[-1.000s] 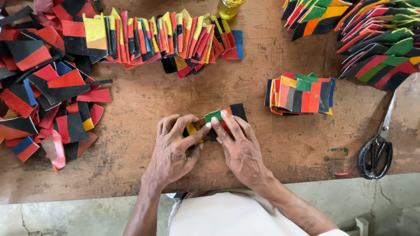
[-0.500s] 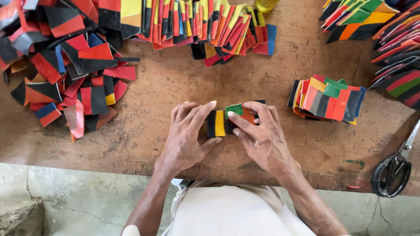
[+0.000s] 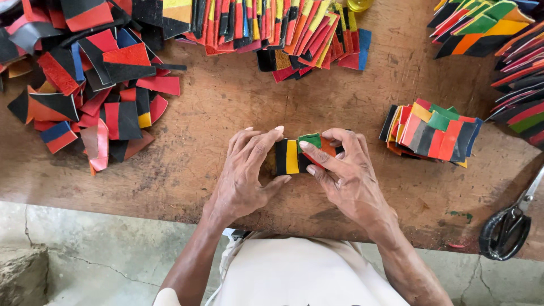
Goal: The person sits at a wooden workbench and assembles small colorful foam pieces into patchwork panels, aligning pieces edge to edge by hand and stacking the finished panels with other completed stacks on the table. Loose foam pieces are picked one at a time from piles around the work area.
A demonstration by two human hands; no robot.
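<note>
A small patchwork piece (image 3: 292,156) of black, yellow, green and orange strips lies on the wooden table (image 3: 226,113) between both hands. My left hand (image 3: 246,173) pinches its left end, thumb under the black and yellow strips. My right hand (image 3: 345,175) holds the right end, index finger pressed across the green and orange strips. Part of the piece is hidden under my right fingers.
A loose heap of red, black and blue scraps (image 3: 85,85) covers the far left. A row of coloured strips (image 3: 272,28) lines the back. A neat stack of joined pieces (image 3: 433,133) sits right of my hands. More pieces (image 3: 498,34) fill the far right. Black scissors (image 3: 507,229) lie at the right edge.
The view has shifted, so the table contents sit further right and lower in frame. Both hands stay on the small piece, with the fingers pressing it slightly differently.
</note>
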